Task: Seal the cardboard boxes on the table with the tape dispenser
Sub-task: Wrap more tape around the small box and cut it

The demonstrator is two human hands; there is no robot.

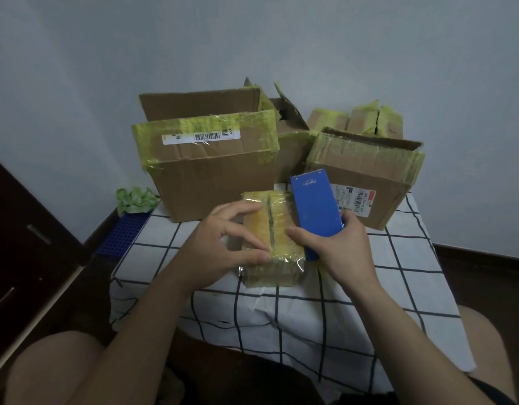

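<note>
Knees [56,369] flanking the bench [281,317], left hand [223,244] is gripping the small box [270,229], right hand [337,247] clutching the blue tape dispenser [315,206].

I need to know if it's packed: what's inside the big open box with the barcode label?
Of the big box, only the inner face of its rear flap shows. Its front wall hides the inside, so any contents cannot be seen.
</note>
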